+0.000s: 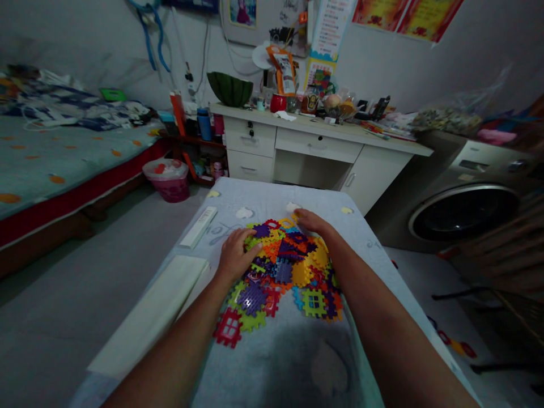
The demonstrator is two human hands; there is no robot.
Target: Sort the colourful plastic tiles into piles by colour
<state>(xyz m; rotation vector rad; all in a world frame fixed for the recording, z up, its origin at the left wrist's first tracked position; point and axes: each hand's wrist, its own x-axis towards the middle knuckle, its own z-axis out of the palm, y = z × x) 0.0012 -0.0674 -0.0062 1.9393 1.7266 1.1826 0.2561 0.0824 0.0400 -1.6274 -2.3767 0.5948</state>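
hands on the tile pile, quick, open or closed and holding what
Left hand: palm down on the plastic tiles, fingers curled; grip cannot be told.
Right hand: open, flat on the far edge of them, holding nothing.

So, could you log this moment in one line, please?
left hand: on plastic tile pile; right hand: at pile's far edge; table: blue cloth

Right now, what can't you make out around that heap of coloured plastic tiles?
All in the head view:
Whether the left hand grips any coloured plastic tiles; its back covers the fingers.
Tiles beneath the right hand, hidden by it.
Red wall posters, cut off by the top edge.
Small items on the white desk, dim and too small.
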